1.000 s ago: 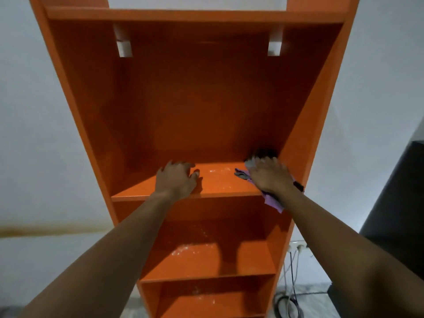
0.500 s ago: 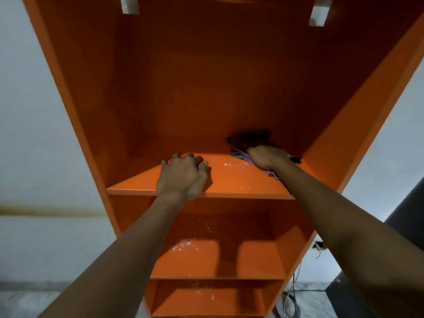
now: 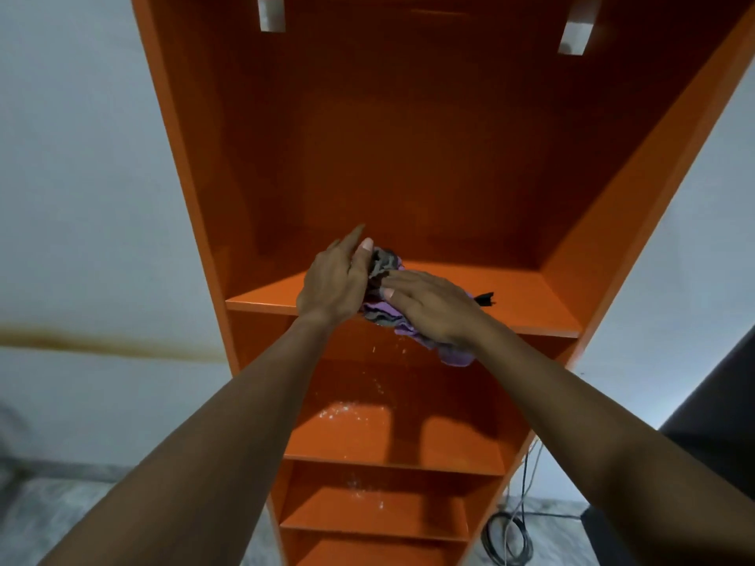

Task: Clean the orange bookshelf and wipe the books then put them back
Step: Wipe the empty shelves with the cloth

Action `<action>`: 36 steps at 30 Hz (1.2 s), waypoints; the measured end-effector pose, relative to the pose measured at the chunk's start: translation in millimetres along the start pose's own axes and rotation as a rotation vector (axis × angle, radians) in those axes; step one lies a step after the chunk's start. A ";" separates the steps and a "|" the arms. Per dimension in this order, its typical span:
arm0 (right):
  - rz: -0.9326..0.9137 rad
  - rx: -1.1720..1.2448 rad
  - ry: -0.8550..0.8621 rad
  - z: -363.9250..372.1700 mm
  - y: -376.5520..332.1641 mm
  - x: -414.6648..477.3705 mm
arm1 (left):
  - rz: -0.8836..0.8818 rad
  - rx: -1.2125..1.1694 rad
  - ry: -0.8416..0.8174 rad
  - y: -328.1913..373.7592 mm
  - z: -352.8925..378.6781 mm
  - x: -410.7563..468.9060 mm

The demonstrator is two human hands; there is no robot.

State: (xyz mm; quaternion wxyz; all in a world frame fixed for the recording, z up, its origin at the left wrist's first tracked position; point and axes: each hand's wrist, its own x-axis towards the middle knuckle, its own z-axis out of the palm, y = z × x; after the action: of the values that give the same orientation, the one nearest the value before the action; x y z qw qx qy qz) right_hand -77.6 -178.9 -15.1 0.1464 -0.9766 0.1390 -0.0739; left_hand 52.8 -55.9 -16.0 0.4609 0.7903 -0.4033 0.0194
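The orange bookshelf [image 3: 408, 157] stands in front of me with no books on its shelves. At the front edge of its upper shelf [image 3: 527, 308] lies a bunched purple and grey cloth [image 3: 453, 353], part of it hanging over the edge. My right hand [image 3: 429, 308] lies on top of the cloth and holds it, thumb tucked against the fabric. My left hand [image 3: 335, 279] stands on edge just left of the cloth, with fingers straight and the thumb touching the fabric.
White dust specks lie on the lower shelves [image 3: 359, 418]. Two white brackets [image 3: 271, 12] sit high on the back panel. Cables [image 3: 506, 537] coil on the floor at the lower right, beside a dark piece of furniture [image 3: 719, 422]. A white wall [image 3: 81, 198] surrounds the shelf.
My right hand has dragged the cloth from the shelf's back right corner to the front edge near the middle. My left hand has lifted off the shelf edge and turned against the cloth.
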 end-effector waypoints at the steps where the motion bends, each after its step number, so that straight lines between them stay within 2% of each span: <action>1: -0.019 -0.016 0.016 3.7 -2.9 -3.3 | 0.002 -0.033 0.012 1.3 -1.1 -1.6; 4: -0.086 0.016 0.097 13.4 -12.5 -16.7 | 0.005 -0.115 0.039 8.3 -9.4 -13.1; 8: -0.131 0.063 0.297 25.7 -18.0 -35.3 | -0.073 -0.207 0.062 11.4 -16.9 -27.2; 10: -0.158 0.159 0.302 24.1 -17.9 -40.1 | -0.090 -0.213 0.072 12.4 -19.2 -34.7; 13: -0.037 0.522 0.276 3.1 -21.3 -37.0 | -0.092 -0.228 0.075 7.1 -24.1 -35.9; 16: 0.059 0.792 0.494 -22.1 -23.0 -18.8 | -0.084 -0.094 0.074 -5.4 -37.0 -29.1; 18: 0.174 0.873 0.655 -33.1 -19.7 -0.8 | -0.075 0.064 0.064 -16.2 -46.9 -27.8; 20: 0.320 0.779 0.717 -30.9 -6.8 20.9 | -0.090 0.239 0.072 -31.8 -54.6 -28.6; 21: 0.399 0.600 0.660 -26.2 1.7 30.1 | -0.087 0.333 0.102 -37.9 -57.2 -31.7; 23: 0.526 0.209 0.417 -14.0 10.9 46.1 | -0.060 0.464 0.187 -53.3 -56.7 -41.9; 25: 0.570 0.011 0.233 -6.7 11.9 58.8 | -0.005 0.503 0.243 -64.1 -47.9 -53.5; 27: 0.530 0.018 0.167 -2.4 4.6 84.7 | 0.044 0.466 0.325 -76.3 -40.4 -61.3; 33: 0.396 0.047 0.059 8.6 -26.6 149.6 | 0.079 0.424 0.340 -79.3 -39.1 -61.5; 36: 0.209 0.098 -0.022 20.3 -59.7 186.3 | 0.080 0.477 0.330 -80.0 -39.6 -61.6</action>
State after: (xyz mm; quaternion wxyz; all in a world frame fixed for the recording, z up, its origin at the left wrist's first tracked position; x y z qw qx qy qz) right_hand 118.1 -173.3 3.3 0.2025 -0.9492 0.2347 -0.0544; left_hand 77.2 31.7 -75.1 0.3202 0.8460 -0.3378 0.2601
